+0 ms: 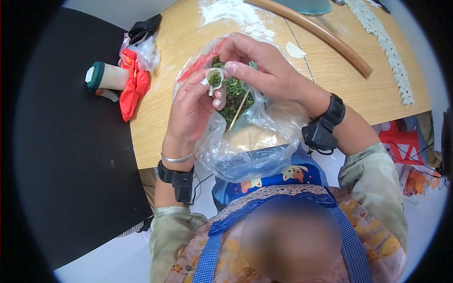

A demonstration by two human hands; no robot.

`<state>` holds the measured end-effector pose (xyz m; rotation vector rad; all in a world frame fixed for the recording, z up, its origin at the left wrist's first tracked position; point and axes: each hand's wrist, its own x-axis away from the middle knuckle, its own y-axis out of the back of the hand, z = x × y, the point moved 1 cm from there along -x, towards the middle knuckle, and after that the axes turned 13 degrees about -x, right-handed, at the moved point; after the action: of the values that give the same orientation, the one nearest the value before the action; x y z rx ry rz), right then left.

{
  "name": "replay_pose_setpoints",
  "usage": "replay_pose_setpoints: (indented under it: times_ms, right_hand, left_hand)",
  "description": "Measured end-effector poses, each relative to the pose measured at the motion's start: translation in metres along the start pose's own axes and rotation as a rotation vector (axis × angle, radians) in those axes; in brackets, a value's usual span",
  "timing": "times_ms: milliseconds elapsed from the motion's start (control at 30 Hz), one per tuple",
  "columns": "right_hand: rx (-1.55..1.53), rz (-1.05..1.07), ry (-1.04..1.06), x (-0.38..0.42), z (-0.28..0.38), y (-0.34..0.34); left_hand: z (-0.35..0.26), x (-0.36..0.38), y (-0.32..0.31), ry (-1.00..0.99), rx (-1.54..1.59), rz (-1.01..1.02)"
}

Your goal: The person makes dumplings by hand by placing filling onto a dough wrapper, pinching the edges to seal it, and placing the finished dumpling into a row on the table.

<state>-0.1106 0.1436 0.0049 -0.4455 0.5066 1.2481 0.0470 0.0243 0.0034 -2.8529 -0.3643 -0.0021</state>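
My left hand (188, 104) is closed around a small dumpling wrapper (215, 78), cupped upward with chopped green filling inside. Beside it is my right hand (262, 66), thumb tip close to the wrapper's edge; a gap shows between its curved index finger and thumb. Whether the thumb touches the wrapper is hard to tell. White flour dusts the fingers. Beneath both hands lies a clear plastic bag (222, 153), opened out, holding a heap of chopped green filling (231, 101). A thin wooden stick (239, 111) like a chopstick leans in the filling.
Flour (226, 12) and small dough discs (259, 30) lie at the back. A flat wrapper (295, 50), a long wooden rolling pin (316, 33), a teal bowl (306, 5) and a row of folded dumplings (384, 45) are to the right. Leftward, a lidded cup (111, 77) adjoins a red bag (132, 92).
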Motion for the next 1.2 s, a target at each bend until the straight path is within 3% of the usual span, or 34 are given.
replay_pose_setpoints:
  times_ms: [67,133,267,333,367,433,500,567,633,833,1033,1067,1133,1200]
  right_hand:
    - [0.042,0.058,-0.012,-0.001,0.0,0.003]
    - [0.084,0.116,-0.025,-0.001,-0.001,0.003]
    - [0.161,0.174,-0.01,0.002,-0.004,-0.002]
    - [0.152,0.179,-0.035,0.002,-0.004,-0.002]
    - [0.105,0.159,-0.087,0.002,-0.004,-0.002]
    - [0.058,0.137,-0.136,0.003,-0.004,-0.002]
    - [-0.268,0.117,-0.29,0.003,-0.006,-0.002]
    - [-0.243,0.115,-0.27,0.002,-0.013,0.0]
    - [-0.218,0.113,-0.252,0.002,-0.016,0.0]
    - [-0.231,0.109,-0.192,0.001,-0.023,-0.004]
    - [-0.497,0.119,-0.397,0.0,-0.009,0.0]
    - [-0.479,0.137,-0.42,-0.001,-0.009,0.002]
    - [-0.464,0.154,-0.442,-0.002,-0.007,0.004]
    - [-0.46,0.14,-0.448,-0.001,-0.005,0.004]
  left_hand:
    - [0.002,0.001,0.0,0.011,0.045,0.088]
    - [-0.004,0.003,-0.017,0.117,0.02,-0.159]
    - [-0.004,0.002,-0.017,0.132,0.016,-0.214]
    - [-0.001,-0.001,-0.007,0.069,0.116,0.008]
    - [0.003,0.0,-0.005,0.068,0.116,0.009]
    - [0.001,0.0,-0.011,0.025,-0.043,-0.062]
    - [0.0,0.002,-0.018,-0.009,-0.155,-0.159]
    - [0.0,0.002,-0.02,-0.043,-0.265,-0.256]
    - [0.001,0.003,-0.019,-0.202,-0.624,-0.308]
    - [-0.001,0.004,-0.02,-0.268,-0.653,-0.371]
    - [-0.001,0.002,-0.024,-0.353,-0.78,-0.449]
    - [-0.003,0.003,-0.023,-0.352,-0.781,-0.449]
    - [-0.005,0.006,-0.02,-0.215,-0.451,-0.314]
    - [-0.007,0.008,-0.023,-0.209,-0.438,-0.304]
